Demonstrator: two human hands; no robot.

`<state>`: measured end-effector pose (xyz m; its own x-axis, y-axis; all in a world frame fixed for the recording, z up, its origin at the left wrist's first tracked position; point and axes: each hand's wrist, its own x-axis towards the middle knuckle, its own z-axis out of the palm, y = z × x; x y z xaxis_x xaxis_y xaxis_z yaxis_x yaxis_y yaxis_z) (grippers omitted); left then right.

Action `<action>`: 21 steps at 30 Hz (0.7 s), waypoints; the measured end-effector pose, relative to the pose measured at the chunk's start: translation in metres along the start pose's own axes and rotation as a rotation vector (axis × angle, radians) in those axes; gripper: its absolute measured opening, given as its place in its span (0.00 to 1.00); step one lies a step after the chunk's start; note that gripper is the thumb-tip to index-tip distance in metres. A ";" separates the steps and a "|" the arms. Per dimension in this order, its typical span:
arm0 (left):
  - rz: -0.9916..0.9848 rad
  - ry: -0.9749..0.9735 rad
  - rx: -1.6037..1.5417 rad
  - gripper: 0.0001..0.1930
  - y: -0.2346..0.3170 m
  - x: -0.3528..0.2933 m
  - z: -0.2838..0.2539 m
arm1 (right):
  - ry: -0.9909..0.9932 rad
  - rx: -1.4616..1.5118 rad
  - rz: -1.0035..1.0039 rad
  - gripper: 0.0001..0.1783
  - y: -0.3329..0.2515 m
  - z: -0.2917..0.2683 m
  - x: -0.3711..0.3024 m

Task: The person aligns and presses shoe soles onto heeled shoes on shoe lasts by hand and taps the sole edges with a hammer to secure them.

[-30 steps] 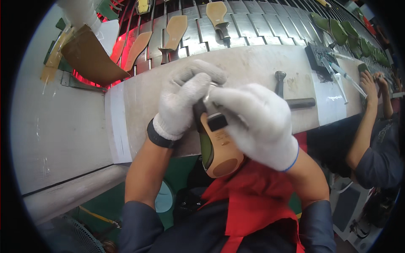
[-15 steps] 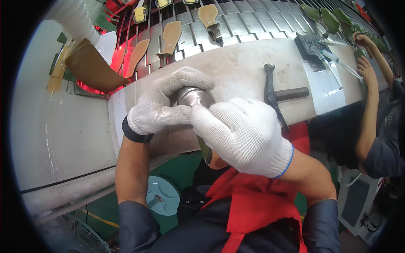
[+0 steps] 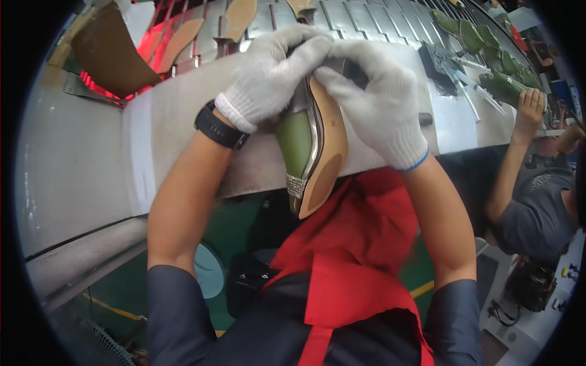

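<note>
Both my hands wear white knit gloves. Between them, over the bench, is a green shoe (image 3: 296,143) turned on its side, its tan sole (image 3: 331,140) facing right and its toe pointing toward me. Silver trim runs along the sole edge, and a sparkly band crosses near the toe. My left hand (image 3: 268,76) is closed at the heel end from the left. My right hand (image 3: 381,91) curls round the same end from the right, fingertips meeting the left ones. The gloves largely cover the heel.
Tan-soled pieces (image 3: 238,18) lie on the slatted metal conveyor (image 3: 360,21) beyond the bench (image 3: 183,116). A hammer's handle end (image 3: 425,119) shows beside my right wrist. Further right are a dark block (image 3: 438,68), syringe-like tubes (image 3: 482,88), several green shoes (image 3: 470,36) and a co-worker's hand (image 3: 530,110).
The shoe has swung into view with its sole and side showing; before, mainly its metallic heel end showed. My hands have moved farther out, and the right one now covers most of the hammer.
</note>
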<state>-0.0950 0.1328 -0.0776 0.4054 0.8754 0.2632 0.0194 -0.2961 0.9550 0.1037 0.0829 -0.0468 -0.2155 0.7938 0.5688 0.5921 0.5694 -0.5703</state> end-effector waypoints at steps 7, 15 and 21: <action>0.077 0.078 0.045 0.16 -0.010 -0.002 0.006 | -0.281 0.236 0.495 0.23 0.016 -0.011 -0.016; 0.034 0.081 -0.164 0.17 -0.017 -0.005 0.015 | -0.427 0.396 0.564 0.23 -0.001 -0.014 0.001; -0.002 0.038 -0.096 0.18 0.011 -0.010 0.015 | -0.346 0.486 0.579 0.23 0.000 -0.006 -0.008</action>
<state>-0.0852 0.1150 -0.0721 0.3702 0.8904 0.2650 -0.0688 -0.2582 0.9636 0.1098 0.0748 -0.0478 -0.2538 0.9652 -0.0627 0.2981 0.0164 -0.9544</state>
